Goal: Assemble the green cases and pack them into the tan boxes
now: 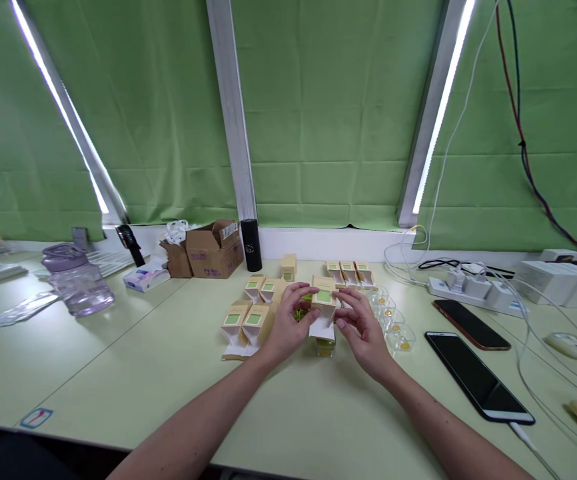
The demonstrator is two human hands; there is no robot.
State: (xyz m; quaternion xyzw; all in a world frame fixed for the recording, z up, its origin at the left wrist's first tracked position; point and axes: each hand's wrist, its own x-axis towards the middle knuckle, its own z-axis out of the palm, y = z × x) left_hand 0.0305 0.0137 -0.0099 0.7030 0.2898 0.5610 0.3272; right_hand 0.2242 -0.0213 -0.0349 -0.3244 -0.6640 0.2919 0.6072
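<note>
Between my hands is a small cream cardboard box [323, 299] with a green label and a white flap hanging down at the front. My left hand [291, 320] grips its left side with thumb and fingers, and my right hand [363, 331] has its fingertips on the right side. Just under the flap, a small clear container [325, 347] with green and yellow in it stands on the table. Something green shows through the fingers of my left hand, partly hidden. Left of that hand stand several similar boxes [256, 320] with flaps open. Clear plastic containers [399, 337] line up beyond my right hand.
More open boxes [349, 273] stand at the back. On the right lie two phones [478, 373], a power strip [483, 297] and loose white cables. A black cylinder [251, 245], a brown carton [214, 250] and a purple water bottle [77, 280] stand to the left.
</note>
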